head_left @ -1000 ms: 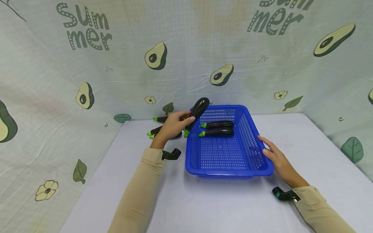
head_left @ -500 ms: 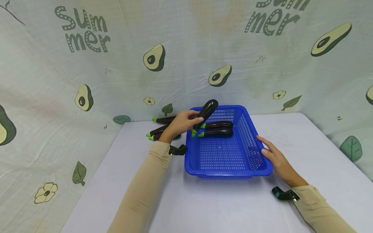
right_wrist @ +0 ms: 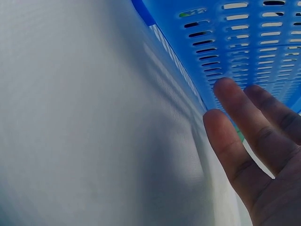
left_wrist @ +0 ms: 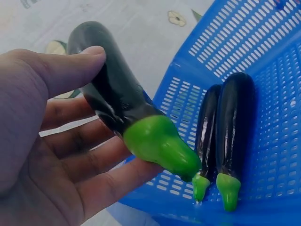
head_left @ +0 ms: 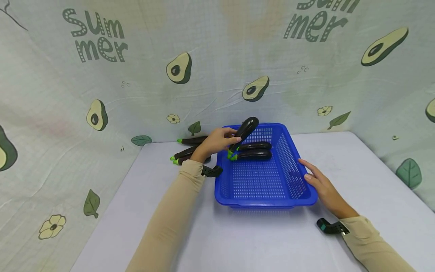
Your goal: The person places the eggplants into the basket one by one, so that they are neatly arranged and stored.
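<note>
Held eggplant [head_left: 247,128]: tilted, green stem end low, over the far left part of the blue basket [head_left: 258,205]; whether it touches anything inside, cannot tell. Left hand [head_left: 217,142] pinches it between thumb and fingers. In the basket: two eggplants [head_left: 254,155] lying side by side, stems leftward. Right hand [head_left: 324,189]: fingers extended and apart, at the basket's right side. On the white table [head_left: 340,162], left of the basket: three more eggplants [head_left: 186,152], partly hidden by the left hand and wrist.
</note>
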`<action>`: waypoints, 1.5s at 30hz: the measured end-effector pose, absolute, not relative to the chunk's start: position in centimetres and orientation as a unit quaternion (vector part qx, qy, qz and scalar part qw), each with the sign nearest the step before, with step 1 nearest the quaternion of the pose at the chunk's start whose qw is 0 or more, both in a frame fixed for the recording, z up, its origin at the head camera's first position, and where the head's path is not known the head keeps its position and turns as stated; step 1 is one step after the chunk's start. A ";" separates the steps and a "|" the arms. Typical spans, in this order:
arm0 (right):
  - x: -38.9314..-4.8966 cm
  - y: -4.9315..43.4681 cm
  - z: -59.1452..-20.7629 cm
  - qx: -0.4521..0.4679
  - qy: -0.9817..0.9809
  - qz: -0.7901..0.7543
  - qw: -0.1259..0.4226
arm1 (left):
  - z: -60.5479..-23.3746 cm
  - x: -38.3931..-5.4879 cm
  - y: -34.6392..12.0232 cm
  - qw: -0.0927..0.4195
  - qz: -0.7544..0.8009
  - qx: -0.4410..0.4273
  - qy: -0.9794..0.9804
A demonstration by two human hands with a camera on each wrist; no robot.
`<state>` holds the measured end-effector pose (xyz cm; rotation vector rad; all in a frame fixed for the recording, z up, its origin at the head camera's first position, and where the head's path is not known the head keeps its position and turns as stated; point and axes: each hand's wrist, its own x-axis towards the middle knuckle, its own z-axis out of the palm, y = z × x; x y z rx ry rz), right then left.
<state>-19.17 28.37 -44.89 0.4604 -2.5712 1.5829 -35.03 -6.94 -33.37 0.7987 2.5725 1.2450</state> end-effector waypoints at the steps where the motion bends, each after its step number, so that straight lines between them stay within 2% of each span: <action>1: -19.2 28.3 -44.9 0.149 -0.842 0.517 0.042 | -33.4 -35.1 -6.8 0.091 0.417 0.265 0.864; 21: -19.1 28.2 -44.7 0.137 -0.847 0.512 0.033 | -34.2 -36.2 -4.8 0.135 0.362 0.279 0.879; 38: -19.1 28.4 -44.6 0.149 -0.841 0.519 0.041 | -34.5 -36.7 -3.1 0.200 0.387 0.270 0.859; 45: -19.0 28.3 -44.6 0.149 -0.839 0.522 0.037 | -35.0 -36.7 -2.9 0.200 0.350 0.275 0.873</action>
